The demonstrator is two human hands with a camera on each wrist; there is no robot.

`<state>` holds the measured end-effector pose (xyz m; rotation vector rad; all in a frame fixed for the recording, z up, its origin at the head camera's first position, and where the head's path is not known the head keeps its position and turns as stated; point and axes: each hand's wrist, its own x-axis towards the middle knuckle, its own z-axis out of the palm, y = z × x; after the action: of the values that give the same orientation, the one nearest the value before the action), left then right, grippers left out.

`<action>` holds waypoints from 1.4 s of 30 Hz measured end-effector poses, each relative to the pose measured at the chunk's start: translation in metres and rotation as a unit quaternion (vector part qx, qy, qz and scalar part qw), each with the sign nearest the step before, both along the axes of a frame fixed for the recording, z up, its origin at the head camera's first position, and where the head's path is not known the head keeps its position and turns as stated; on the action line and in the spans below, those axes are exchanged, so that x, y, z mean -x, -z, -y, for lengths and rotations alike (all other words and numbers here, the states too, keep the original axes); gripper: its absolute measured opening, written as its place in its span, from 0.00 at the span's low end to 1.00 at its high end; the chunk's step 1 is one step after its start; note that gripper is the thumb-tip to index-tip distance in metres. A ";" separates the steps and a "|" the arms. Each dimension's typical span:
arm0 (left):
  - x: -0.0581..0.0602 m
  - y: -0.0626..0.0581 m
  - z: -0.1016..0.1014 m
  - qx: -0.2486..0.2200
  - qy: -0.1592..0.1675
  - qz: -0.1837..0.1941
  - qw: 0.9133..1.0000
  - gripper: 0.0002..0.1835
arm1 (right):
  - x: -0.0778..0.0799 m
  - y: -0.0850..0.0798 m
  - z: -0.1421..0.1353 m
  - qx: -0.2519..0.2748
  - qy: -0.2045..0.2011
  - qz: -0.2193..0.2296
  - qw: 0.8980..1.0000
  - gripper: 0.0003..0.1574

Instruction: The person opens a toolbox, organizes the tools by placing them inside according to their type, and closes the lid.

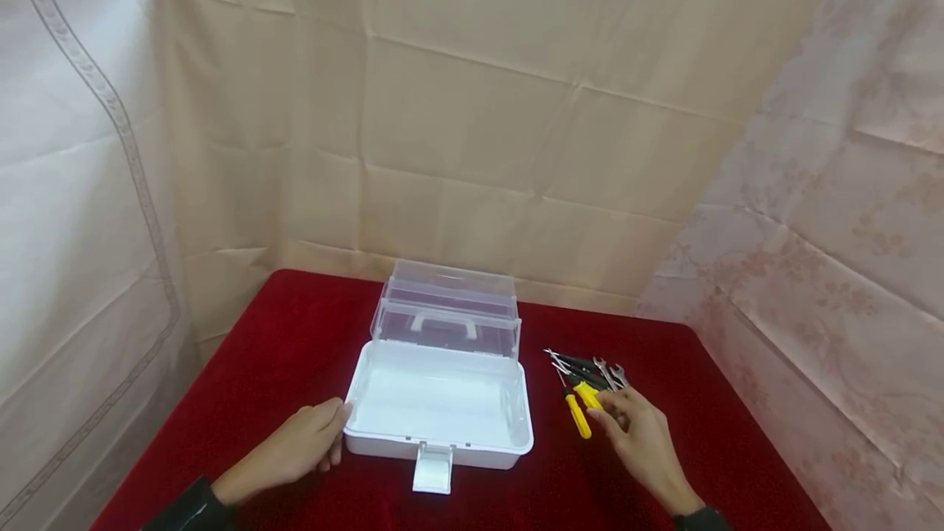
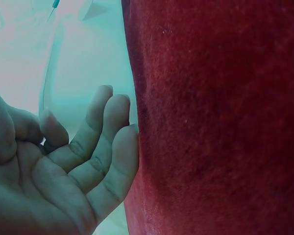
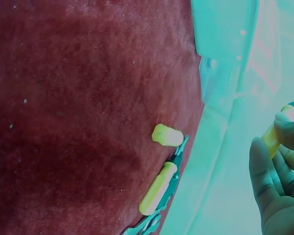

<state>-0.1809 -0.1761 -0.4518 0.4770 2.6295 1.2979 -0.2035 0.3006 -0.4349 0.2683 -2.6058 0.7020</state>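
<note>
A white toolbox [image 1: 438, 400] stands with its clear lid [image 1: 450, 310] folded back. My left hand [image 1: 306, 437] is at its left side, thumb and index finger [image 2: 54, 132] pinching the rim while the other fingers lie along the outer wall. To the right of the box, my right hand [image 1: 637, 437] pinches a screwdriver [image 3: 273, 139] by its yellow handle. Another yellow-handled screwdriver [image 1: 578, 416] lies just left of that hand. In the right wrist view two yellow handles rest on the cloth, one being a short stubby handle [image 3: 167, 135].
Beyond my right hand lie open-ended wrenches [image 1: 618, 374] and dark-handled tools [image 1: 578, 362] in a loose cluster. The box's front latch [image 1: 433, 469] hangs down. Red cloth [image 1: 295, 334] covers the table, and a beige curtain [image 1: 472, 129] hangs behind it.
</note>
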 end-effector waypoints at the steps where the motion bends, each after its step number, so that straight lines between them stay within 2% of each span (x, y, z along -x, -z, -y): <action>1: 0.000 0.000 0.000 0.002 0.000 0.000 1.000 0.20 | 0.000 0.000 0.001 0.002 -0.004 -0.002 1.000 0.10; 11: 0.000 -0.001 0.001 0.009 0.001 -0.007 1.000 0.21 | -0.001 0.000 0.006 0.002 -0.005 0.027 1.000 0.11; 21: 0.001 -0.004 0.001 0.003 -0.014 -0.004 1.000 0.20 | 0.000 0.000 0.010 -0.007 -0.039 -0.016 0.999 0.11; 29: 0.001 -0.001 0.000 0.019 -0.021 -0.001 1.000 0.23 | -0.003 0.000 0.016 0.005 -0.037 0.009 0.999 0.12; 38: 0.000 0.000 -0.001 0.023 -0.033 -0.012 0.999 0.21 | -0.003 0.000 0.020 -0.009 -0.044 -0.012 0.999 0.13; 42: 0.000 -0.001 -0.001 0.021 -0.026 -0.012 0.999 0.20 | -0.003 -0.001 0.022 -0.013 -0.040 -0.009 0.999 0.13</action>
<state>-0.1813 -0.1754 -0.4511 0.4238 2.7001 1.2571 -0.2009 0.2788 -0.4335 0.3876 -2.6016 0.6900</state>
